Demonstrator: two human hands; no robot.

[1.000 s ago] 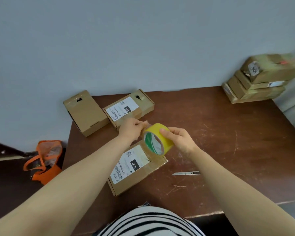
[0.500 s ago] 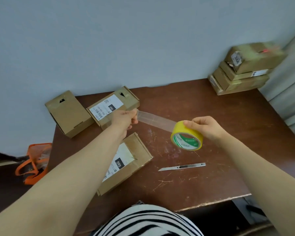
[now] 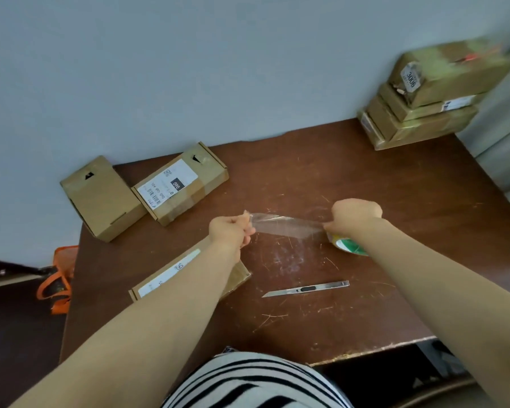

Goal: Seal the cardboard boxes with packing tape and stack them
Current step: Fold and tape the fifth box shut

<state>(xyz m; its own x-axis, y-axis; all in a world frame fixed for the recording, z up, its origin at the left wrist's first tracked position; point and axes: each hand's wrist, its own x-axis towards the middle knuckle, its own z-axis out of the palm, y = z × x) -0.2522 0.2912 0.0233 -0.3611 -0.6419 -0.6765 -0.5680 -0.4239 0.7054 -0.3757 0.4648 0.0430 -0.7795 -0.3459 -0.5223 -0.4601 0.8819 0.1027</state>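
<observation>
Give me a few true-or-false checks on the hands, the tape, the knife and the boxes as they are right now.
1. The left hand pinches the free end of the clear tape strip. True.
2. The right hand holds the utility knife. False: it grips the tape roll; the knife lies on the table, untouched.
3. Three boxes form a stack at the table's far right corner. True.
4. The tape strip is already stuck down on a box. False: it spans the air between the two hands.
5. The nearest box sits on the stack. False: it lies flat on the table under the left forearm.
</observation>
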